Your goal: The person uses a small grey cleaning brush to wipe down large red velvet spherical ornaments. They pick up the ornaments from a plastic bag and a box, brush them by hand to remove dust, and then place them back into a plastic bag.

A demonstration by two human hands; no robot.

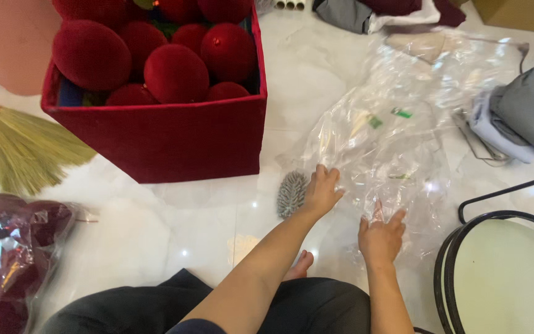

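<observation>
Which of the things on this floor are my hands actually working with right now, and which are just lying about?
In hand:
left hand on the clear plastic bag
right hand at the bag's near edge
grey spiky ornament beside the left hand

Lying about:
red box of red velvet balls
broom
bagged dark red balls
grey cloth
stool

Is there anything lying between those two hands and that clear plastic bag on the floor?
Nothing visible does. The left hand already rests on the edge of the clear plastic bag, and the right hand touches it too. A small grey spiky ornament lies beside the left hand, off to the side.
</observation>
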